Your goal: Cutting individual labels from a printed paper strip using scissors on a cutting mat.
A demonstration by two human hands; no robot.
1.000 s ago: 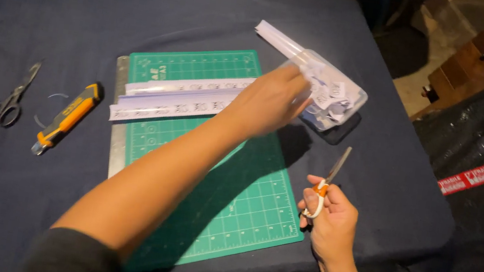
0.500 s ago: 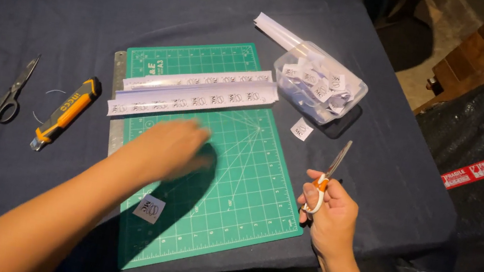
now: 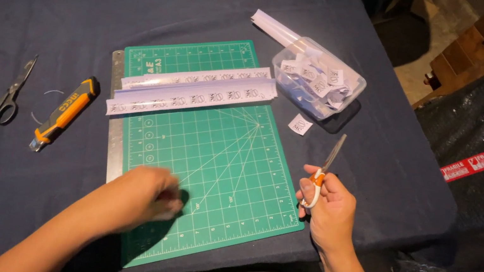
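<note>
- One view only: head cam, worn by the person, so no second view shares any part of the scene.
- Looks steeply down & forward from above the near edge of the surface.
- Close range: both forearms enter from the bottom edge; green cutting mat sits approx. mid-frame.
- Frame tilted a bit; mat runs skewed.
- Far edge of surface at top; floor at right.

Dim overall, lit from above. Soft shadows beside the clear box and under the left hand, itself smeared by motion blur. Sharp elsewhere; mild sheen on the green mat; murky corners.
</note>
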